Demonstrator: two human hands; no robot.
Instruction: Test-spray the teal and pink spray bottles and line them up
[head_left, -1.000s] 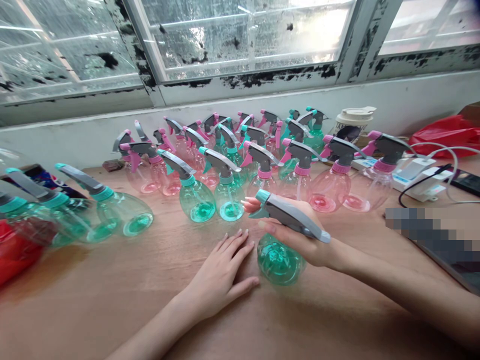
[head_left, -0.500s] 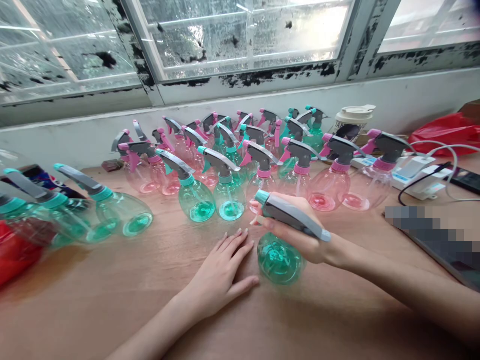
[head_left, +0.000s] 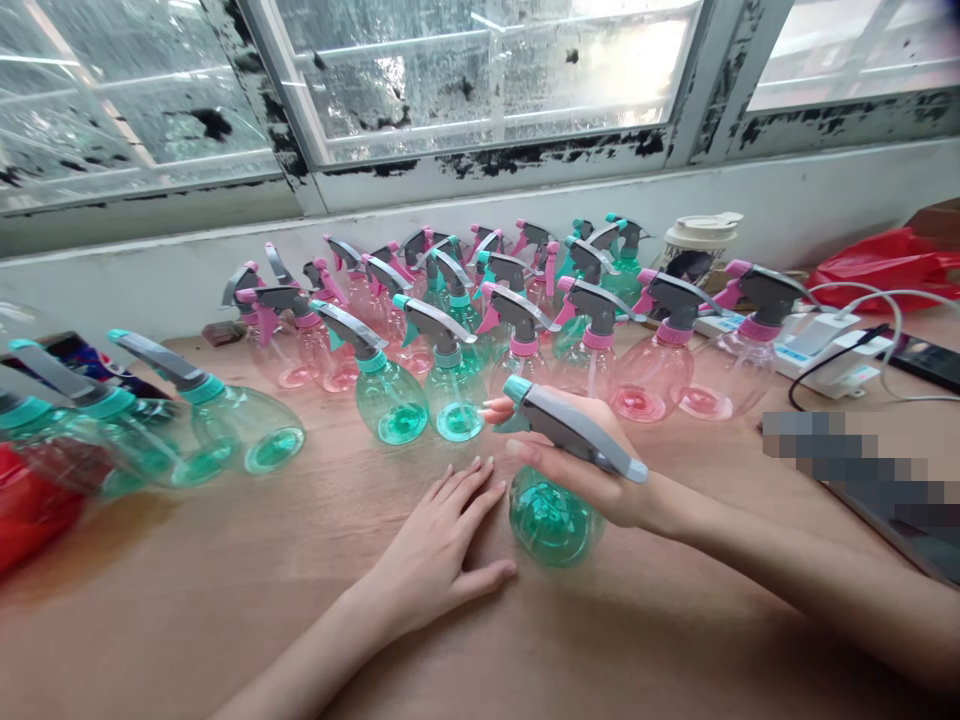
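Note:
A green spray bottle [head_left: 555,520] with a grey and teal spray head stands on the wooden table in front of me. My right hand [head_left: 592,450] is wrapped round its neck, just under the head. Some of those fingertips stick out ahead near the teal trigger. To the left of this bottle, my left hand [head_left: 442,545] lies flat on the table, fingers stretched and thumb apart, holding nothing. Just beyond my hands, two green spray bottles [head_left: 391,405] stand side by side. A row of pink spray bottles [head_left: 651,375] continues to their right.
More pink and green bottles crowd toward the window wall. Several green ones [head_left: 251,430] stand at left by a red bag [head_left: 30,510]. On the right are a lidded paper cup [head_left: 694,250], a power strip [head_left: 829,360] with cables, another red bag [head_left: 885,268] and a partly pixelated dark device [head_left: 862,490].
The fingertips of my right hand reach a little further forward past the trigger. The view has shifted slightly. My left hand stays flat on the table.

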